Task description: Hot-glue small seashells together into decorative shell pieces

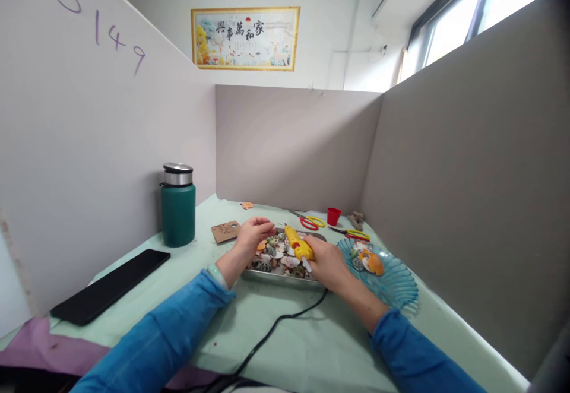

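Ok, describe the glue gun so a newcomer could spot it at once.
On the green table, find the metal tray of shells. Over it, in the person's right grip, is the glue gun, a pale stick jutting from its back end. Its chunky yellow body sets it apart from the scissors beyond, whose handles are red and yellow.
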### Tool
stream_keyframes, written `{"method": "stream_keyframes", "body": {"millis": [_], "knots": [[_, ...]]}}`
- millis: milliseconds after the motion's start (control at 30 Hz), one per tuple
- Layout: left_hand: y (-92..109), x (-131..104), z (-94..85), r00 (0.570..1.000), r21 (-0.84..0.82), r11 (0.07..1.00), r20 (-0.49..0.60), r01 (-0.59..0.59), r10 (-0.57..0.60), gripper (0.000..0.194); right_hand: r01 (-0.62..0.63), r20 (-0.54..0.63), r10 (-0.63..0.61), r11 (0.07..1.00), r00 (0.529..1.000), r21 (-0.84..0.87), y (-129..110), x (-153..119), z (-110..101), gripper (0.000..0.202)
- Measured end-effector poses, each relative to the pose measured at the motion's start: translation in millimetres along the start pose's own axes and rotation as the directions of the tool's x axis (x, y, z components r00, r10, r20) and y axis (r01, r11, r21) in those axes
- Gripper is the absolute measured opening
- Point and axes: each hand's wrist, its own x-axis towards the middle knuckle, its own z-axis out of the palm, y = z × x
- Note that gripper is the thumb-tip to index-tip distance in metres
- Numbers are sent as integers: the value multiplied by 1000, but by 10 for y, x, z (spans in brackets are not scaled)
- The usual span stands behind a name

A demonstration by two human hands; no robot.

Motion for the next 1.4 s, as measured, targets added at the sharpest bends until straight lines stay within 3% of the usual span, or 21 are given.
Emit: {"method": "stream_keyframes", "body": {"millis": [267,433,633,767,900,1000,1167,1333,1367,1400], "knots": [[-25,14,-26,997,-12,1000,-73,-3,2,29,-105,221,128,988,967,-113,85,39,59,25],[-52,36,-50,997,18,1000,-77,-7,8,26,-52,353,82,994,932,-94,148,60,-77,35],[-49,25,-61,994,14,999,-102,-31,32,28,10,248,-18,999,969,34,91,265,-248,32],[-35,28,-62,989,10,998,-135,-65,66,29,93,309,-103,995,945,47,-99,562,-34,21],[-38,63,-92,982,21,996,-168,-87,89,27,97,451,-56,993,891,-69,-320,832,305,19],[-49,90,-120,981,16,996,-173,-91,92,28,102,489,-43,990,871,-93,-430,949,518,15],[-43,95,-119,980,17,996,-176,-93,95,29,90,469,-36,992,882,-93,-448,1023,608,15],[-3,124,-133,971,9,991,-198,-131,131,29,58,377,-60,998,924,17,-278,995,317,28],[12,131,-136,967,3,990,-214,-140,138,29,31,346,-55,997,937,74,-240,971,250,31],[28,134,-134,964,-7,989,-224,-147,142,29,-58,314,-19,971,949,234,-208,941,192,31]]}}
